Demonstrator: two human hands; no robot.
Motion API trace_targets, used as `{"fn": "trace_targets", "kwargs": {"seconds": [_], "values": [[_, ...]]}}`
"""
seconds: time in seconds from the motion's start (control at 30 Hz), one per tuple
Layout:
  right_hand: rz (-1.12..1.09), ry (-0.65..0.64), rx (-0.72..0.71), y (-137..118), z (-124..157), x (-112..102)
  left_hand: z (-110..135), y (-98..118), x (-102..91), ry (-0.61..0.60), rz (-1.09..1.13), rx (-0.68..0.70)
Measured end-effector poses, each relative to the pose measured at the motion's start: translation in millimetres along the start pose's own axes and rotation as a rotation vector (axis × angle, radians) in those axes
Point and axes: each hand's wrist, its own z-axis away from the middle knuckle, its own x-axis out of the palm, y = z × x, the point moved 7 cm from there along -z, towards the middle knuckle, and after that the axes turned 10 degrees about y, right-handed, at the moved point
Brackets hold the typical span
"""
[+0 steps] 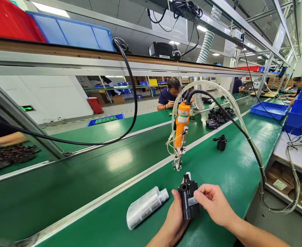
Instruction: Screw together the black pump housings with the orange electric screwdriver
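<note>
So that the label [192, 201] faces us, presumably, our curled left hand [175, 216] cradles the black part [187, 210] at five o'clock; our right hand [214, 203], nearly closed, touches the label's edge, grip unclear.

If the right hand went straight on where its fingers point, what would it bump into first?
Most likely the black cylindrical part, near its pale label: the right hand seems right up against it, though exact contact is unclear from one view. The left hand holds that part.
</note>
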Motion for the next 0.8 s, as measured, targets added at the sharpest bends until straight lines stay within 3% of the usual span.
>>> {"fn": "trace_targets", "kwargs": {"seconds": [0.2,0.47,0.63,0.8], "values": [[0.074,0.016,-0.065,5,2,-1,4,6,8.2,-0.057,0.050,0.004],[0.241,0.119,-0.234,-8,9,-3,10,13,19.3,-0.139,0.034,0.038],[0.429,0.137,-0.447,-19,10,-7,10,16,18.2,-0.133,0.016,0.071],[0.430,0.079,-0.126,1,-7,-22,-1,11,1.5,-0.017,-0.047,0.189]]}}
